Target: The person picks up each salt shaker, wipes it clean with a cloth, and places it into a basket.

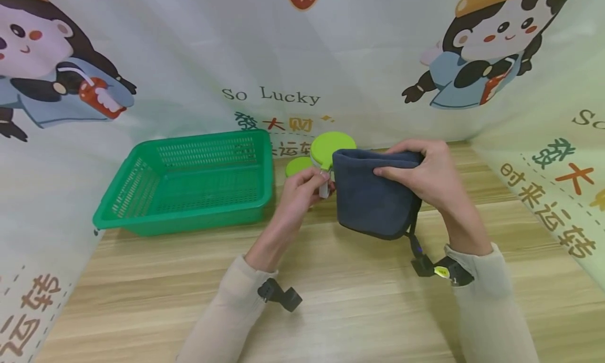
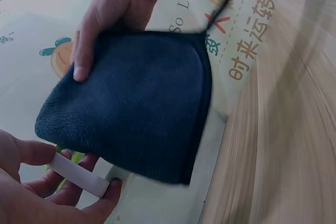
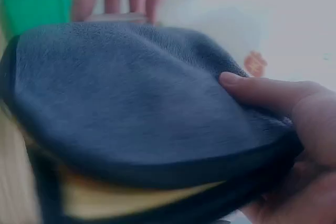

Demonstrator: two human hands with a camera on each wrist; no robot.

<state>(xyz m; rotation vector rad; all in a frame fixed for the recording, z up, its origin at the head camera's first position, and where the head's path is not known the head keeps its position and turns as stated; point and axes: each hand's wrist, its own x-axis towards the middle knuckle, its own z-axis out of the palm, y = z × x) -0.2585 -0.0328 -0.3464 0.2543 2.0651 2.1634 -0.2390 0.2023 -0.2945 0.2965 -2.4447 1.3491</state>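
My right hand (image 1: 432,168) grips a folded dark blue cloth (image 1: 373,195), with the thumb on the near face and the fingers behind. In the right wrist view the cloth's dark-edged layers part along one side. A strap-like loop shows at one corner in the left wrist view. Beside the cloth, my left hand (image 1: 300,189) pinches a short white bar-shaped piece (image 2: 79,174) between thumb and fingers. Just beyond that hand is a round lime-green lid (image 1: 333,147) with a tab; the cloth partly covers what is below it. A second lime-green lid (image 1: 299,166) is lower left.
A green plastic basket (image 1: 203,216) with perforated sides stands left of my left hand. Underneath is a wood-grain table (image 1: 359,300). A printed white sheet (image 1: 368,74) hangs behind it and along both sides.
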